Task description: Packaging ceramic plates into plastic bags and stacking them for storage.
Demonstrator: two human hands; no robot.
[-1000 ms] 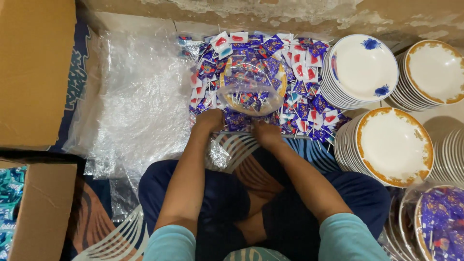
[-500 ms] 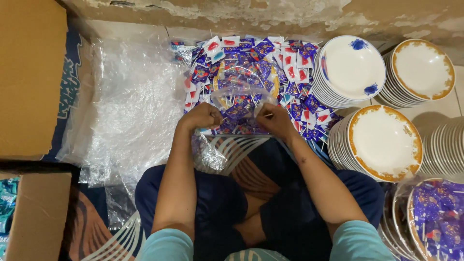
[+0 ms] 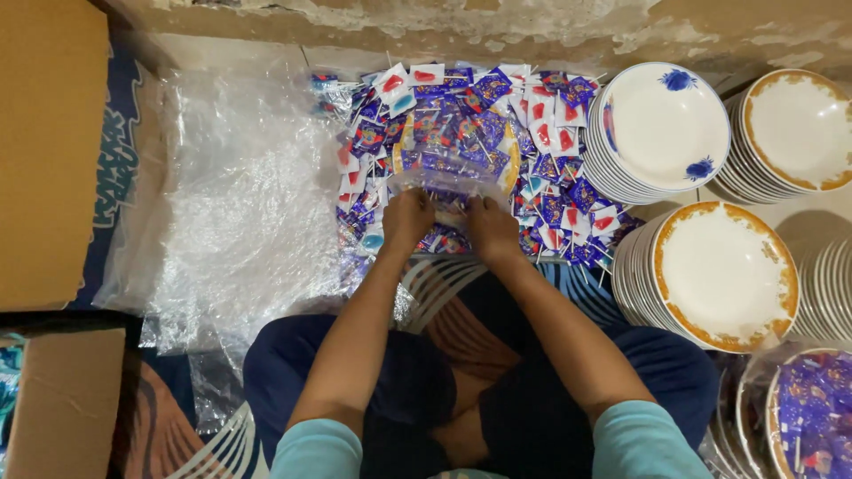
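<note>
My left hand (image 3: 406, 219) and my right hand (image 3: 490, 224) sit close together, both gripping the near edge of a clear plastic bag (image 3: 453, 151). Inside the bag lies a gold-rimmed plate filled with small blue wrapped sweets. The bag rests on a wide pile of small blue and red-and-white sachets (image 3: 550, 133) spread on the floor in front of my knees.
Crumpled clear plastic sheeting (image 3: 240, 204) lies left. Cardboard boxes (image 3: 44, 151) stand at the far left. Stacks of plates are on the right: blue-flowered (image 3: 661, 129) and gold-rimmed (image 3: 723, 275). A bagged, sweet-filled plate (image 3: 816, 417) sits bottom right. A rough wall runs along the top.
Both hands came closer together at the bag's near edge, gathering the plastic. The bag's opening went from wide and round to pulled flat over the plate.
</note>
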